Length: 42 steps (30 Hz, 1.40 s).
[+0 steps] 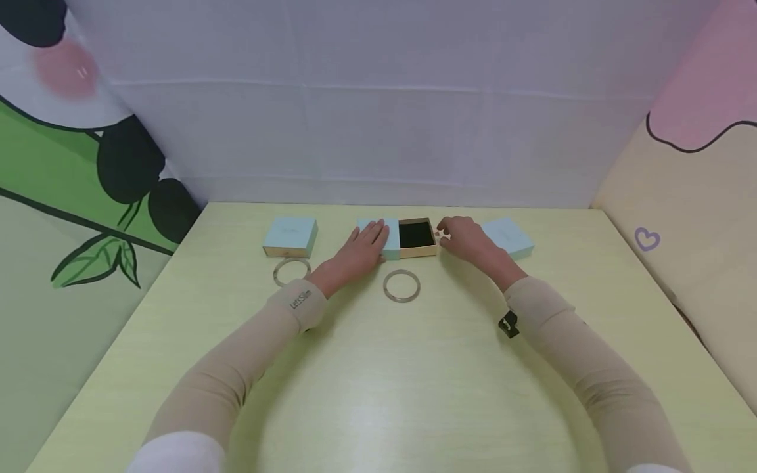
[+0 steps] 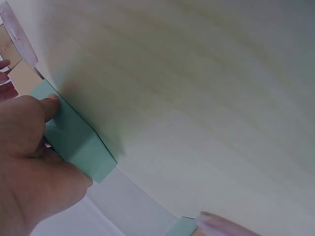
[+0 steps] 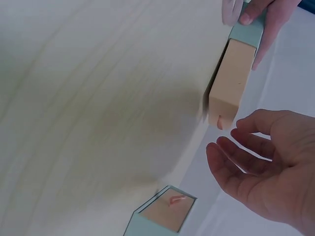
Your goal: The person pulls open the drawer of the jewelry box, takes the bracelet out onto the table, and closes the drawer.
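A light-blue sliding gift box (image 1: 391,240) lies at the back middle of the table, its tan drawer (image 1: 418,251) with a dark lining pulled out to the right. My left hand (image 1: 362,248) holds the blue sleeve, thumb on the near side and fingers over the top. Just off the drawer's right end, beside its small reddish ribbon tab (image 3: 220,122), my right hand (image 1: 467,238) has loosely bent fingers with nothing between them. In the right wrist view a gap shows between these fingertips and the drawer. A silvery bangle (image 1: 402,286) lies in front of the box.
A second blue box (image 1: 290,236) stands closed at the left, with another bangle (image 1: 292,271) before it, partly hidden by the left forearm. A third blue box (image 1: 508,238) lies at an angle behind the right wrist. A curtain (image 1: 378,144) borders the table's back edge.
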### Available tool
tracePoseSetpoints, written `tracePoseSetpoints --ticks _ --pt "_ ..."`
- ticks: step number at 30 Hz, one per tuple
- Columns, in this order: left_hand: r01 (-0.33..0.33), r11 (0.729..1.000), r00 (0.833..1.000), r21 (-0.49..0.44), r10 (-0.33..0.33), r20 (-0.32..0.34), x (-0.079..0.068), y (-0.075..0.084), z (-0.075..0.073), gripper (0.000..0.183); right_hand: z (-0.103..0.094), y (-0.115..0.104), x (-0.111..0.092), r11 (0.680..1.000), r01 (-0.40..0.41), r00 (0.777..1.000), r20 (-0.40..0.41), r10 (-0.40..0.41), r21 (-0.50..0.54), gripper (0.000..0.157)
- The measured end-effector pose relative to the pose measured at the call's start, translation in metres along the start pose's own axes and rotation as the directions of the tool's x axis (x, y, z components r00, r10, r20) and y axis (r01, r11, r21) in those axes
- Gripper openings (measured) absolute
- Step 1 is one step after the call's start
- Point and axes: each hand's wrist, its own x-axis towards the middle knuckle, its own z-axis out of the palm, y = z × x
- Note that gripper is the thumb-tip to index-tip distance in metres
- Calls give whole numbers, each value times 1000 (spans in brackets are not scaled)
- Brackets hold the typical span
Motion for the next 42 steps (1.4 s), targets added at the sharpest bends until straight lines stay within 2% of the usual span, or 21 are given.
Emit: tracePoseSetpoints --ticks 7,12,21,30,35,42 --pt "-4 1000 1000 6 4 4 0 0 -1 66 6 6 8 997 -60 998 35 59 39 33" --pt "5 1000 1000 -2 -5 -2 0 0 0 66 11 5 12 996 -72 997 35 70 58 29" --pt "26 999 1000 -28 -26 3 1 4 -1 67 14 3 15 994 -110 993 44 111 -12 28" --pt "46 998 999 -47 -44 25 1 5 -3 68 19 -1 20 994 -100 994 28 101 -32 15" --pt "56 997 998 -45 -55 37 1 5 -2 68 20 -4 24 996 -66 998 4 66 -66 14" --pt "54 997 998 -48 -52 42 1 3 0 68 27 -15 34 999 -20 1000 -25 19 -43 14"
